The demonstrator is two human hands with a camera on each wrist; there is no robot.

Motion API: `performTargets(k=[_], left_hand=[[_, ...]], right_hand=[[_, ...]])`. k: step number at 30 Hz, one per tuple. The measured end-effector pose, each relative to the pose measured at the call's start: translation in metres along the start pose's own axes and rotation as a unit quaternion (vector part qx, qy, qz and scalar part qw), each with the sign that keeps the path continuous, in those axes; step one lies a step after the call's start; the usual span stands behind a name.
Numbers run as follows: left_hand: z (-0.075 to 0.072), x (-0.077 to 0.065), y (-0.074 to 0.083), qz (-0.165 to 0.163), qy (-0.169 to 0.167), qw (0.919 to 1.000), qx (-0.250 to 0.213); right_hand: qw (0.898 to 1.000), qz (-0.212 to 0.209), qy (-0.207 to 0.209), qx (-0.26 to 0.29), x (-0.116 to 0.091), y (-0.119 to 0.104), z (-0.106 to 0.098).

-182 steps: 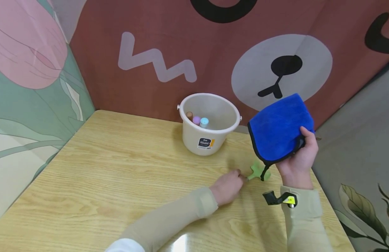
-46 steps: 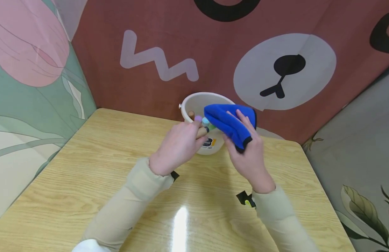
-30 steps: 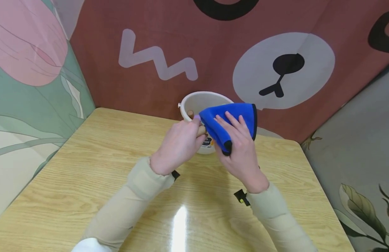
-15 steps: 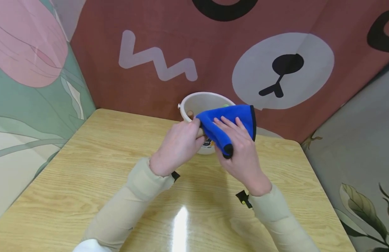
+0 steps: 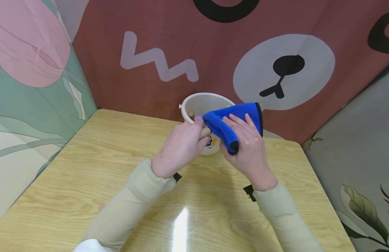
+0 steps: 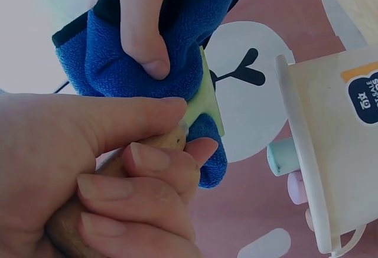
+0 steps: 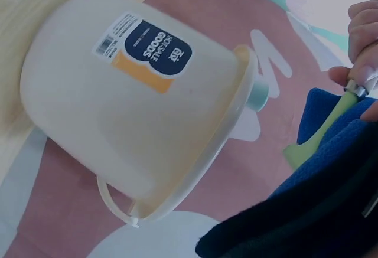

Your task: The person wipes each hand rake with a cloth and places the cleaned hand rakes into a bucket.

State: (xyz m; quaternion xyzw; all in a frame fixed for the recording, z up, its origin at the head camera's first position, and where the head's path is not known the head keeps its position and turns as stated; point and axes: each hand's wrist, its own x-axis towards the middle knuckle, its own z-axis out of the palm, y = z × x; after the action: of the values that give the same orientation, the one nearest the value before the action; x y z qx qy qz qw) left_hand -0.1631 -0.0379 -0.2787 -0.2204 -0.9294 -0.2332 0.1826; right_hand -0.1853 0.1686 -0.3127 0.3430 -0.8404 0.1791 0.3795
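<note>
My left hand (image 5: pixel 182 143) grips the wooden handle (image 6: pixel 168 140) of a small tool, raised in front of the bucket. The tool's light green head (image 6: pixel 205 105) sticks out between folds of a blue cloth (image 5: pixel 217 120) with black edging. My right hand (image 5: pixel 248 147) holds this folded cloth around the green head, its thumb pressing from the near side in the left wrist view. A metal collar (image 7: pixel 356 88) joins handle and head. The cloth covers much of the head, so its full shape is hidden.
A cream bucket (image 7: pixel 71 104) with a label (image 7: pixel 155 50) stands at the table's back, partly behind the hands. Brown (image 5: pixel 191 114), purple (image 6: pixel 297 186) and light blue ends (image 6: pixel 283 156) of things show at its rim. The wooden table (image 5: pixel 97 164) meets a printed backdrop (image 5: pixel 150 87).
Earlier the left hand had the tool low over the table, with the cloth held apart at right. Both have since come together before the bucket; lately the cloth shifts in small moves over the head.
</note>
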Motion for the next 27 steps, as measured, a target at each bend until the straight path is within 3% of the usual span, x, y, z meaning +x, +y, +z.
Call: performTargets(k=[11,22,27], left_hand=[[0.000,-0.001,0.004,-0.009,-0.005,0.9998,0.015],[0.004,-0.004,0.001,0.031,0.008,0.9994,0.014],[0.004,-0.002,0.000,0.004,0.008,0.9999,-0.009]], right_hand=[[1.000,-0.007,0.013,-0.016,0.002,0.010,0.001],[1.000,0.001,0.006,-0.020,0.004,0.015,0.003],[0.999,-0.001,-0.007,-0.032,0.004,0.013,0.001]])
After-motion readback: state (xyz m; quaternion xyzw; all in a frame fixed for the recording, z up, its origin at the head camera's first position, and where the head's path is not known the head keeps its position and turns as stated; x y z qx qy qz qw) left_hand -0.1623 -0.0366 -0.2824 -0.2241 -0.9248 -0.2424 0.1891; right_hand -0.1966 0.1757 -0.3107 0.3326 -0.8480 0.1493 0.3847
